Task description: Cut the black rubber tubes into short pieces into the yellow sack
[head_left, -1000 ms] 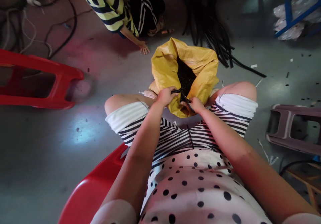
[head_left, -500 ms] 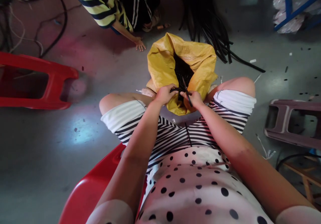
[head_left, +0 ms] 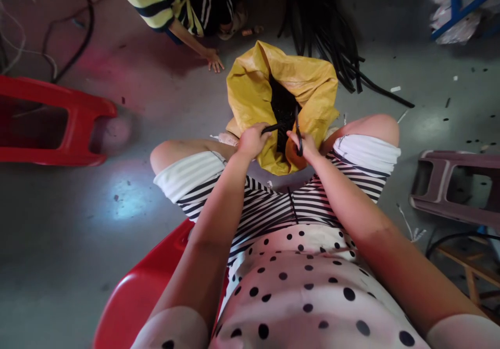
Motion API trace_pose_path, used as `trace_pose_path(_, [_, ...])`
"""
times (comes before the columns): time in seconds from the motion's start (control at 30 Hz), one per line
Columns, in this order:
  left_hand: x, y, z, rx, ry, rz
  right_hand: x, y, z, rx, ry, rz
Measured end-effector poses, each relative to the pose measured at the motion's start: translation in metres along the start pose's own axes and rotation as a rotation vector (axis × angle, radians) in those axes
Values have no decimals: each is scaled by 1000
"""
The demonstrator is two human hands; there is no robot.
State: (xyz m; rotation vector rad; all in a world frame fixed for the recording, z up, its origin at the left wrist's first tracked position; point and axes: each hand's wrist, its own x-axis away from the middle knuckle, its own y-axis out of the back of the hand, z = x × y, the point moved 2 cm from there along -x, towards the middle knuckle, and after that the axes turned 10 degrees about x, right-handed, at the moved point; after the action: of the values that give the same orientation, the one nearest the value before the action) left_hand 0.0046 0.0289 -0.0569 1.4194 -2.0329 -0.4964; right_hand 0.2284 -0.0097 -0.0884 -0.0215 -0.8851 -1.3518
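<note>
Between my knees stands a yellow sack with its rim rolled outward, dark inside, with black pieces in it. My left hand is at the near left of the opening, its fingers closed on a black rubber strip that points right across the mouth. On the right side of the opening, my right hand grips a pair of dark scissors, blades pointing away from me. The scissors and the strip's end are apart. My fingers partly cover the scissors' handles.
Beyond the sack lies a heap of long black strips. A co-worker's hand rests on the floor at the upper left. Stools flank me: a red stool left and a brownish stool right. A blue frame stands far right.
The scissors have swung away from the strip, and my right hand has shifted slightly right. My left hand still grips the strip, now slightly higher. The whole view has tilted a little.
</note>
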Motion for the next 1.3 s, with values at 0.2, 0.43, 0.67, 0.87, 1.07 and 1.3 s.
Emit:
trace_pose_path(0.2, [-3, 12, 2, -61, 64, -99, 14, -8, 6, 228, 43, 203])
trace_pose_path(0.43, [1, 9, -8, -104, 74, -45, 15, -6, 9, 302, 73, 203])
trace_pose_path(0.67, [4, 6, -16, -116, 59, 8, 16, -9, 7, 311, 78, 217])
trace_pose_path(0.87, [4, 6, -18, -142, 76, 12, 18, -9, 8, 229, 54, 238])
trace_pose_path(1.07, [4, 4, -15, -152, 80, 17, 17, -6, 11, 227, 58, 229])
trace_pose_path(1.3, [2, 4, -12, -140, 33, 70, 15, -8, 10, 307, 67, 185])
